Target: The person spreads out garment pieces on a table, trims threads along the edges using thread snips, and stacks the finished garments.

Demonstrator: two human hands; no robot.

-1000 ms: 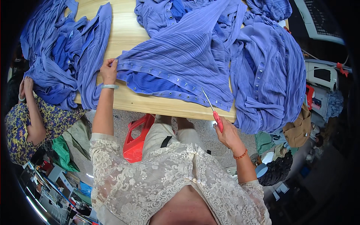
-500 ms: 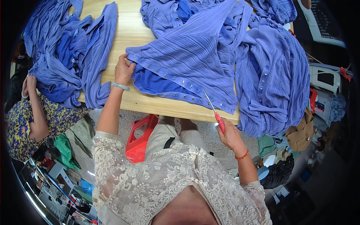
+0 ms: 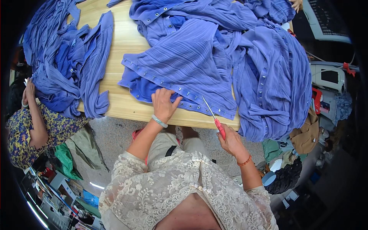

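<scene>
A blue pleated garment [image 3: 188,50] lies spread on the table in front of me. Small metal fittings run along its upper front band, and a row of ring-shaped ones along the band beneath. My left hand [image 3: 163,104] rests on the lower band with fingers spread, holding nothing. In my right hand [image 3: 232,142], at the table's front edge, is a red-handled tool [image 3: 218,125] with a long thin metal shaft, its exact kind unclear. The shaft slants up and left over the right part of the upper band; whether its tip touches a fitting I cannot tell.
More blue garments are heaped on the wooden table [image 3: 124,36]: one pile [image 3: 73,57] at left, another [image 3: 272,84] at right. A person in a flowered top [image 3: 57,122] works at the left. At far right sit a white machine [image 3: 329,78] and a brown cloth bundle [image 3: 306,134].
My left hand has let go of the garment's left corner and moved right and down onto the lower band. The red-handled tool has shifted slightly left. Another hand now shows at the upper right.
</scene>
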